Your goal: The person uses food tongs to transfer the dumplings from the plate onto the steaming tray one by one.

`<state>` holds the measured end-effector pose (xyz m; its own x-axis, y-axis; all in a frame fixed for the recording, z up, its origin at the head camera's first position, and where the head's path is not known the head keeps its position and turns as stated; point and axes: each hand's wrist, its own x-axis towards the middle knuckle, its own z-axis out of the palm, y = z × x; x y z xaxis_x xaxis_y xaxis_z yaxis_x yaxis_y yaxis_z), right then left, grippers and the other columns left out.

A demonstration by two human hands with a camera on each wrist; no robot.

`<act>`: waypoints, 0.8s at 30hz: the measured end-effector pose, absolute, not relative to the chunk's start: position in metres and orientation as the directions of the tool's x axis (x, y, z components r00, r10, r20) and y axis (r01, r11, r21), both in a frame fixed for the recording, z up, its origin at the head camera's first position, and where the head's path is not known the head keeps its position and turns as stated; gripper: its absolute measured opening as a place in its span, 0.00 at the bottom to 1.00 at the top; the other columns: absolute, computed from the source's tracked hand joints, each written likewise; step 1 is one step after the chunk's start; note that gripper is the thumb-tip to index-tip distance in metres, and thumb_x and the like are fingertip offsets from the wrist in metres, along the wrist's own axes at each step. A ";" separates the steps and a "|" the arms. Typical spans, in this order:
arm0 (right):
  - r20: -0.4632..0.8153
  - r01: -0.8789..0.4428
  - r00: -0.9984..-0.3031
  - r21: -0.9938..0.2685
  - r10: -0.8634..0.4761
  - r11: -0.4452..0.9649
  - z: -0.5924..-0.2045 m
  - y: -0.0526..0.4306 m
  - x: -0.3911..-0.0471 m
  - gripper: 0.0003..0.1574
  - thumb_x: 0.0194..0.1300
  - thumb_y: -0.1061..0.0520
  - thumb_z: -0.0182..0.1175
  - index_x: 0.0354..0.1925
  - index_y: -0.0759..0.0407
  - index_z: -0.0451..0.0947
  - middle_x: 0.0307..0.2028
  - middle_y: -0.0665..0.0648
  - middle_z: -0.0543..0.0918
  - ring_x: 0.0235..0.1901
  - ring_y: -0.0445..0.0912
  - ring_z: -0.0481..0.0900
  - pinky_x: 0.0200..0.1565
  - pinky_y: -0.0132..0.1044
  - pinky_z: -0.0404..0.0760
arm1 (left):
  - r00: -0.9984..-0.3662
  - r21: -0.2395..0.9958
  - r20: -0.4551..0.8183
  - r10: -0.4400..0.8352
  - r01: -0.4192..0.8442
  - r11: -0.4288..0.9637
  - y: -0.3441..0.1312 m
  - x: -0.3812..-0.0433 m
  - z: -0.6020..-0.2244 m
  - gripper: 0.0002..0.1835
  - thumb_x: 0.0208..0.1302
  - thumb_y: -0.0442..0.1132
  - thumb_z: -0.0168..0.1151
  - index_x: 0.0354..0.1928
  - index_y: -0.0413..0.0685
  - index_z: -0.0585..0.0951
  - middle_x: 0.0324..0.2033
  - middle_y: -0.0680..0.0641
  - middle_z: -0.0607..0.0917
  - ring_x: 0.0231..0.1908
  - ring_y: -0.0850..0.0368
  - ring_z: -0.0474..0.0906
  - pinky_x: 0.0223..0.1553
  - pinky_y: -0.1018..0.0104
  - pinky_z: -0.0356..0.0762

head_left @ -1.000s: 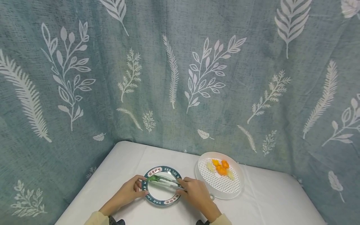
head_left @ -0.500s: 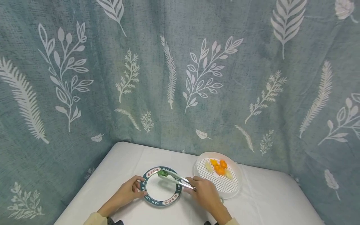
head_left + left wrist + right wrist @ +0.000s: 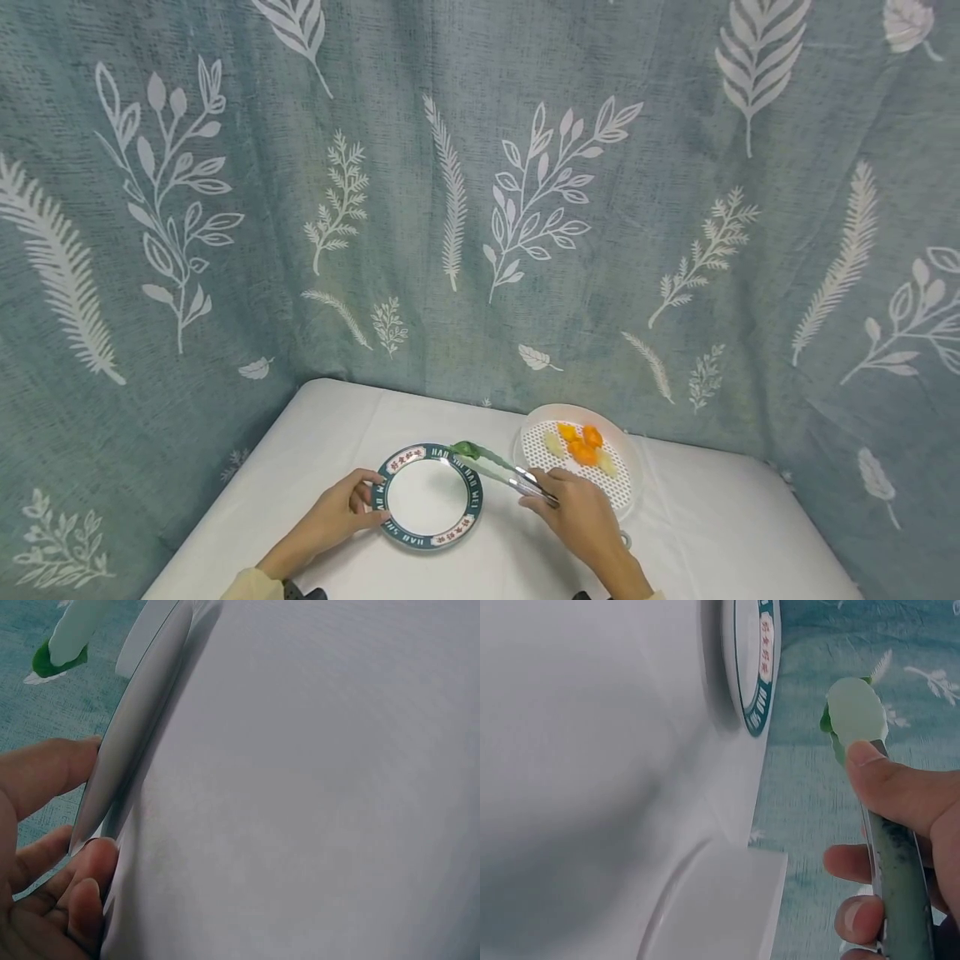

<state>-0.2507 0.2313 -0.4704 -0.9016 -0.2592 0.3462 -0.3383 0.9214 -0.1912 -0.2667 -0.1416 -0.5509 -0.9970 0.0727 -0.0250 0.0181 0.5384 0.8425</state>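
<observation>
A white plate (image 3: 427, 497) with a dark green lettered rim lies on the white table. My left hand (image 3: 337, 517) grips its left edge; in the left wrist view, fingers (image 3: 52, 776) sit on both sides of the rim. My right hand (image 3: 581, 521) holds tongs (image 3: 517, 482) with pale green tips, thumb along one arm in the right wrist view. A dark green piece (image 3: 465, 450), like a leaf or pepper, is pinched between the tips. It hangs over the plate's upper right rim.
Right of the plate stands a round white strainer basket (image 3: 633, 479) with a perforated floor. In it lie several orange pieces (image 3: 582, 452) and pale yellow ones (image 3: 553, 443). A teal leaf-patterned curtain (image 3: 420, 208) hangs behind the table (image 3: 705, 533).
My right hand has moved right with the tongs, carrying the green piece from the plate's left side to its upper right rim. My left hand has stayed at the plate's edge.
</observation>
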 end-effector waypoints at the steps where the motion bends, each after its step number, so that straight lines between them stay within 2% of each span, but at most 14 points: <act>1: 0.348 -0.331 -0.904 -0.196 -0.250 0.923 -0.470 0.234 -0.250 0.30 0.57 0.37 0.75 0.53 0.49 0.88 0.25 0.37 0.75 0.22 0.36 0.66 0.26 0.30 0.68 | -0.997 0.843 -0.023 0.074 0.020 0.537 -0.141 -0.267 -0.550 0.33 0.52 0.45 0.82 0.59 0.50 0.79 0.33 0.52 0.77 0.32 0.55 0.71 0.31 0.63 0.71; 6: 0.384 -0.318 -0.895 -0.194 -0.226 0.928 -0.469 0.251 -0.247 0.29 0.55 0.40 0.76 0.52 0.50 0.89 0.24 0.38 0.75 0.21 0.36 0.64 0.26 0.32 0.67 | -0.997 0.849 -0.023 0.078 0.022 0.528 -0.142 -0.267 -0.550 0.32 0.52 0.45 0.82 0.59 0.50 0.79 0.34 0.52 0.77 0.32 0.55 0.71 0.31 0.63 0.71; 9: 0.398 -0.299 -0.895 -0.202 -0.201 0.933 -0.469 0.262 -0.244 0.29 0.55 0.41 0.77 0.52 0.52 0.89 0.29 0.41 0.83 0.23 0.37 0.66 0.28 0.34 0.69 | -0.997 0.844 -0.028 0.078 0.018 0.537 -0.142 -0.267 -0.551 0.33 0.52 0.45 0.82 0.59 0.49 0.79 0.33 0.52 0.77 0.31 0.55 0.72 0.31 0.63 0.72; 13: 0.384 -0.262 -0.909 -0.230 -0.160 0.937 -0.467 0.277 -0.242 0.30 0.56 0.41 0.77 0.53 0.54 0.88 0.37 0.49 0.88 0.27 0.40 0.75 0.32 0.41 0.77 | -0.997 0.844 -0.034 0.075 0.011 0.537 -0.142 -0.267 -0.551 0.33 0.51 0.47 0.82 0.60 0.49 0.79 0.34 0.52 0.77 0.32 0.55 0.71 0.32 0.63 0.72; 16: 0.368 -0.236 -0.920 -0.245 -0.135 0.941 -0.465 0.288 -0.241 0.31 0.57 0.41 0.76 0.54 0.56 0.88 0.41 0.52 0.89 0.31 0.43 0.81 0.36 0.46 0.82 | -0.997 0.848 -0.036 0.073 0.009 0.530 -0.142 -0.267 -0.551 0.33 0.52 0.47 0.82 0.60 0.49 0.79 0.34 0.51 0.77 0.32 0.55 0.71 0.31 0.63 0.72; 22: 0.304 -0.163 -0.949 -0.256 -0.080 0.953 -0.463 0.310 -0.239 0.34 0.59 0.39 0.74 0.57 0.57 0.86 0.38 0.53 0.88 0.28 0.43 0.76 0.32 0.44 0.78 | -0.997 0.848 -0.035 0.070 0.007 0.530 -0.142 -0.267 -0.552 0.33 0.52 0.46 0.82 0.60 0.50 0.79 0.34 0.51 0.76 0.31 0.55 0.71 0.31 0.64 0.71; 24: 0.292 -0.148 -0.954 -0.245 -0.073 0.958 -0.463 0.316 -0.237 0.35 0.59 0.39 0.74 0.57 0.58 0.86 0.39 0.54 0.88 0.29 0.44 0.78 0.33 0.45 0.79 | -0.997 0.848 -0.033 0.072 0.011 0.530 -0.142 -0.267 -0.551 0.33 0.52 0.46 0.82 0.60 0.50 0.79 0.34 0.51 0.76 0.32 0.56 0.71 0.31 0.64 0.71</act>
<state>-0.2373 0.3164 -0.4630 -0.9536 -0.0729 0.2920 -0.1482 0.9582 -0.2446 -0.2667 -0.1420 -0.5514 -0.9968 0.0723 -0.0326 0.0107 0.5296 0.8482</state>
